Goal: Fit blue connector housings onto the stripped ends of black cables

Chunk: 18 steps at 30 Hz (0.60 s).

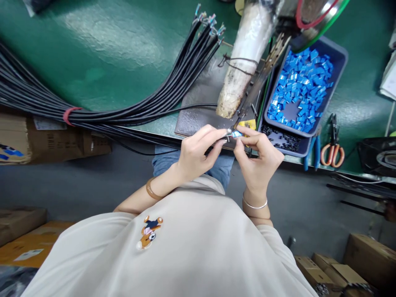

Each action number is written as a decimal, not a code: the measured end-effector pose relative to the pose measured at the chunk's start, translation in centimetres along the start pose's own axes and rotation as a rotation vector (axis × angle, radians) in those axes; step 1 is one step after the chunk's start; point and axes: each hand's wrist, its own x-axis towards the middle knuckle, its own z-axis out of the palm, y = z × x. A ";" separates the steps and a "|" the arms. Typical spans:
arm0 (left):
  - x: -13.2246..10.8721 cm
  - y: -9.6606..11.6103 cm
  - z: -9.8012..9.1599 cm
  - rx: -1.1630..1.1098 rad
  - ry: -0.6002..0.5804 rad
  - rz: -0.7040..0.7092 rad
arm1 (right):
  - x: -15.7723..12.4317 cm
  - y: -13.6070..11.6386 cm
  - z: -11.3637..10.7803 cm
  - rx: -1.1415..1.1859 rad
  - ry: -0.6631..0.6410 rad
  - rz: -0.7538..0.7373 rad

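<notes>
My left hand (201, 148) is closed at the table's front edge, its thumb and fingers pinching the end of a black cable whose thin wires stick out toward the right. Facing it, my right hand (258, 150) pinches a small blue connector piece (236, 134) between thumb and fingertips. Wires and blue piece meet between the two hands; whether they are joined is too small to tell. Just above the fingertips ends a narrow, darkened metal tool (258, 84), which looks like a fixed soldering iron. A yellow pad (248, 124) lies behind my right fingers.
Black cables (123, 113), tied with a red band (69, 115), stretch across the left. A white hose (239, 66) hangs above the work spot. At right stand a grey bin (337, 66) of blue pieces, a lower tray of black parts (283, 138), orange-handled pliers (332, 152) and blue-handled cutters (312, 152).
</notes>
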 end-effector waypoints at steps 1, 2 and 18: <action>0.0 0.0 -0.1 -0.015 0.000 0.011 | -0.1 0.0 0.0 -0.004 0.000 0.008; -0.1 -0.1 -0.1 -0.028 0.005 0.023 | -0.1 -0.1 0.0 -0.005 0.001 0.013; 0.1 -0.6 0.0 -0.128 0.103 0.048 | 0.5 -0.3 0.4 0.072 -0.015 0.083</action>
